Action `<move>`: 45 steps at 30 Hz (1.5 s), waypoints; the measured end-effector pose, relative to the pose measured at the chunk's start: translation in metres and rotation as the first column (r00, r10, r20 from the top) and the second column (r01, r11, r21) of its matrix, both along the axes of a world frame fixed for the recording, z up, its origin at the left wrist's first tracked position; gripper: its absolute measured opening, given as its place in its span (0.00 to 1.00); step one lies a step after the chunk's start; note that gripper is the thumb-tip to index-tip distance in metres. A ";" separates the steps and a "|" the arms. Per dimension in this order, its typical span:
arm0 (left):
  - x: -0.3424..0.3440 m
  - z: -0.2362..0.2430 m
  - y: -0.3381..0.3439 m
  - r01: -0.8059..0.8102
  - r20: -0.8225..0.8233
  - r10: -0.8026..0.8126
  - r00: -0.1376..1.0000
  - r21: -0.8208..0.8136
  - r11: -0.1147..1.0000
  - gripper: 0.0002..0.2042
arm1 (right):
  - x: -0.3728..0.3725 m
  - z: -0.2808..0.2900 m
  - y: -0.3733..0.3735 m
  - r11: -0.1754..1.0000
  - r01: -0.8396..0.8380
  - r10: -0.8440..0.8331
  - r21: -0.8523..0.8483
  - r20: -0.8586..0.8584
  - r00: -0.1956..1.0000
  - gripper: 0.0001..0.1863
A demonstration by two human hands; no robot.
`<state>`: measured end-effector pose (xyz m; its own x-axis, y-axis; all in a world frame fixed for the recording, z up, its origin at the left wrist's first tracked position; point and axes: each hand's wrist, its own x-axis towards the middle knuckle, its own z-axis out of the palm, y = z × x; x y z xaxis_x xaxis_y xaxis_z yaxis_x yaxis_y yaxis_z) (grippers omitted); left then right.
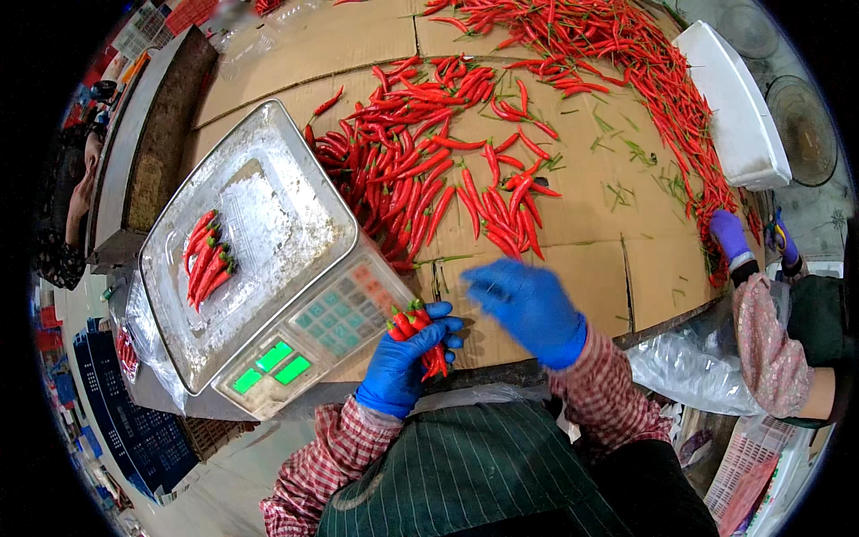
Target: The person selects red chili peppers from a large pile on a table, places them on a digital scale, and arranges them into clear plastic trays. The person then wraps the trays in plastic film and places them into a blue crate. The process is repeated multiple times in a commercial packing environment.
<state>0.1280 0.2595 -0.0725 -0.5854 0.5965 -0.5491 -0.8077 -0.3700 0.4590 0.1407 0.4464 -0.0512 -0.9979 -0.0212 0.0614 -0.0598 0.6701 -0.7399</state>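
In a blue glove, my left hand [401,369] is wrapped round a small bunch of red chilies [434,360], their green stem ends pointing up. It is just below the keypad of a digital scale [268,404]. My right hand [532,311], also in a blue glove, is above the cardboard [582,277], to the right of that bunch. Motion smears its fingers, so I cannot make out a grip. Loose red chilies [394,170] spread beyond both hands. Several more chilies [210,264] lie on the scale's worn metal pan [286,192].
A larger heap of chilies [644,80] runs along the far right, beside a white foam box [734,107]. Green stem bits [640,157] litter the cardboard. At right, a co-worker's purple-gloved hand [729,234] touches the heap. A wooden board [148,152] stands left of the scale.
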 end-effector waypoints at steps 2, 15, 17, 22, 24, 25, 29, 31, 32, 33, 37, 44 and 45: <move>-0.001 -0.002 0.000 0.004 -0.017 -0.004 1.000 -0.007 1.000 0.16 | -0.006 -0.015 0.019 0.968 0.159 -0.154 0.195 -0.041 0.987 0.11; -0.008 0.005 0.004 -0.070 -0.057 0.075 0.996 0.080 0.994 0.21 | -0.018 -0.007 0.032 0.722 0.414 0.009 -0.554 0.606 0.796 0.11; -0.011 0.013 0.008 -0.071 -0.080 0.083 0.993 0.135 0.988 0.21 | -0.017 0.002 0.031 0.622 0.401 0.152 -0.673 0.606 0.781 0.11; -0.011 0.022 0.009 -0.134 -0.088 0.160 0.983 0.247 0.960 0.20 | -0.013 0.026 0.002 0.597 0.277 0.207 -0.752 0.479 0.853 0.11; -0.008 0.022 0.007 -0.151 -0.116 0.178 0.977 0.215 0.965 0.23 | -0.004 0.023 -0.014 0.735 0.194 0.118 -0.650 0.405 0.907 0.10; -0.007 0.022 0.008 -0.171 -0.119 0.198 0.973 0.203 0.964 0.22 | 0.000 0.021 -0.020 0.796 0.157 0.080 -0.585 0.358 0.930 0.10; -0.004 0.022 0.002 -0.230 -0.081 0.245 0.966 0.163 0.959 0.18 | 0.004 0.038 -0.038 0.951 0.051 0.019 -0.306 0.223 0.975 0.11; -0.003 0.018 -0.003 -0.254 -0.059 0.268 0.962 0.173 0.952 0.18 | 0.002 0.046 -0.034 0.910 0.160 0.000 -0.384 0.385 0.923 0.09; -0.002 0.021 -0.004 -0.256 -0.037 0.267 0.963 0.187 0.949 0.18 | 0.001 0.046 -0.032 0.874 0.202 -0.018 -0.442 0.387 0.922 0.09; -0.002 0.026 -0.004 -0.257 -0.014 0.265 0.964 0.201 0.945 0.18 | -0.001 0.046 -0.030 0.832 0.243 -0.035 -0.498 0.391 0.920 0.08; -0.006 0.028 -0.004 -0.282 0.046 0.281 0.959 0.286 0.916 0.17 | -0.004 0.054 -0.025 0.801 0.303 -0.081 -0.516 0.408 0.909 0.09; 0.002 0.036 -0.008 -0.254 -0.069 0.264 0.962 0.121 0.960 0.11 | 0.007 0.048 -0.061 1.000 0.019 -0.019 0.005 -0.091 0.996 0.08; 0.002 0.036 -0.010 -0.235 -0.141 0.247 0.959 0.095 0.967 0.11 | 0.008 0.051 -0.065 0.997 -0.015 0.025 0.082 -0.115 0.993 0.08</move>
<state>0.1305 0.2496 -0.0365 -0.7889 0.4647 -0.4020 -0.6144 -0.5840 0.5306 0.1483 0.3817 0.0002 -0.9836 -0.0505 0.1733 -0.1555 0.7250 -0.6710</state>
